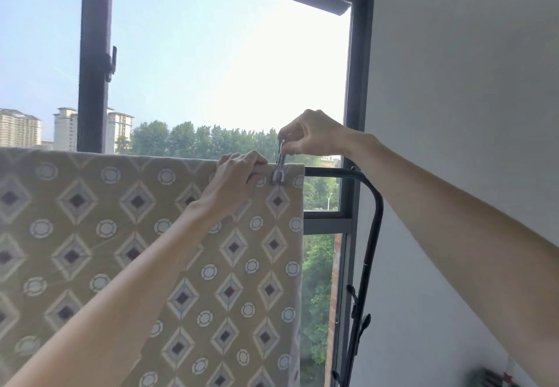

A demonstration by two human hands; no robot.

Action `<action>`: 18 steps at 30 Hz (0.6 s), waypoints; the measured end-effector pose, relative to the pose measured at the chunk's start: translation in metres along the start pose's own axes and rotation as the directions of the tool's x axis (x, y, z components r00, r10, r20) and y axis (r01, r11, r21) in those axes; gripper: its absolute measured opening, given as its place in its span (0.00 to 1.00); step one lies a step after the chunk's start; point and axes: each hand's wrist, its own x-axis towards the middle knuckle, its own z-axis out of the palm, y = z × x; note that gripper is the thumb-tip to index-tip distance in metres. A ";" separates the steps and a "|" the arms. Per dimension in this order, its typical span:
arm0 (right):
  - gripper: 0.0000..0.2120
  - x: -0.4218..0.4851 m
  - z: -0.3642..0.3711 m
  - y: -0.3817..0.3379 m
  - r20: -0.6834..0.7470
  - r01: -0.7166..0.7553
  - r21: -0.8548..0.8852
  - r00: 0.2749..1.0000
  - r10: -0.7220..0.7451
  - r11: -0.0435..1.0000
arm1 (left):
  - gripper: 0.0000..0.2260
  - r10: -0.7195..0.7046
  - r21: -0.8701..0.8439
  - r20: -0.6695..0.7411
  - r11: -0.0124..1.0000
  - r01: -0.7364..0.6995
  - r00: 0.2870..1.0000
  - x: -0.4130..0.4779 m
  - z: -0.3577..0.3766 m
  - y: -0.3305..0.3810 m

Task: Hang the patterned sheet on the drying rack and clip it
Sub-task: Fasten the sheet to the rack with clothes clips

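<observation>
The patterned sheet (127, 253), tan with grey diamonds and white rings, hangs draped over the top bar of the black drying rack (329, 171). My left hand (239, 175) grips the sheet's top fold over the bar, near its right edge. Just right of it, a metal clip (279, 169) straddles the fold, its jaws on the fabric. My right hand (311, 134) pinches the clip's upper handles from above. The bar under the sheet is hidden.
The rack's bare bar end curves down into a black leg (370, 250) at the right, with hinges lower down. A large dark-framed window (358, 84) stands right behind the rack. A white wall (453, 114) fills the right side.
</observation>
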 end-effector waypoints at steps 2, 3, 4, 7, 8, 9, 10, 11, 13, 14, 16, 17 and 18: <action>0.20 0.003 0.001 0.000 0.055 -0.048 0.065 0.997 0.045 0.997 | 0.10 0.009 0.027 -0.002 1.000 -0.009 1.000 -0.001 -0.001 -0.002; 0.22 0.003 0.003 0.001 0.081 -0.076 0.070 0.994 0.070 0.995 | 0.10 0.015 0.039 -0.001 0.999 -0.015 1.000 -0.003 -0.002 -0.003; 0.23 0.003 0.005 0.002 0.097 -0.102 0.068 0.991 0.095 0.992 | 0.10 0.027 0.047 -0.006 0.999 -0.027 1.000 -0.004 -0.002 -0.003; 0.26 -0.005 0.021 -0.001 0.021 -0.112 0.070 0.994 0.111 0.991 | 0.11 0.059 0.074 -0.050 0.996 -0.056 0.997 -0.009 -0.003 -0.004; 0.26 -0.009 0.027 -0.003 -0.043 -0.084 0.072 0.995 0.087 0.994 | 0.11 0.058 0.100 -0.077 0.994 -0.050 0.995 -0.012 -0.002 -0.006; 0.27 -0.014 0.031 -0.004 -0.114 -0.047 0.063 0.992 0.054 0.997 | 0.11 0.050 0.135 -0.110 0.990 -0.035 0.993 -0.015 -0.001 -0.007; 0.26 -0.019 0.035 -0.006 -0.189 -0.007 0.023 0.982 0.011 1.000 | 0.12 0.036 0.168 -0.148 0.986 -0.011 0.988 -0.017 -0.001 -0.008; 0.26 -0.023 0.039 -0.008 -0.264 0.031 -0.042 0.964 -0.041 0.999 | 0.12 0.018 0.193 -0.185 0.981 0.019 0.983 -0.019 -0.002 -0.008; 0.22 -0.030 0.046 -0.012 -0.384 0.103 -0.149 0.910 -0.154 0.983 | 0.13 -0.037 0.216 -0.254 0.972 0.094 0.966 -0.025 -0.006 -0.007; 0.19 -0.032 0.050 -0.015 -0.429 0.139 -0.167 0.881 -0.199 0.976 | 0.13 -0.069 0.224 -0.282 0.965 0.136 0.957 -0.029 -0.009 -0.007; 0.14 -0.037 0.057 -0.025 -0.486 0.206 -0.165 0.834 -0.262 0.964 | 0.15 -0.135 0.237 -0.315 0.947 0.215 0.939 -0.038 -0.018 -0.006; 0.13 -0.038 0.061 -0.032 -0.498 0.243 -0.152 0.819 -0.286 0.958 | 0.16 -0.160 0.246 -0.324 0.938 0.246 0.932 -0.044 -0.023 -0.007; 0.13 -0.038 0.064 -0.040 -0.502 0.283 -0.134 0.807 -0.311 0.950 | 0.17 -0.180 0.258 -0.331 0.927 0.272 0.927 -0.049 -0.028 -0.008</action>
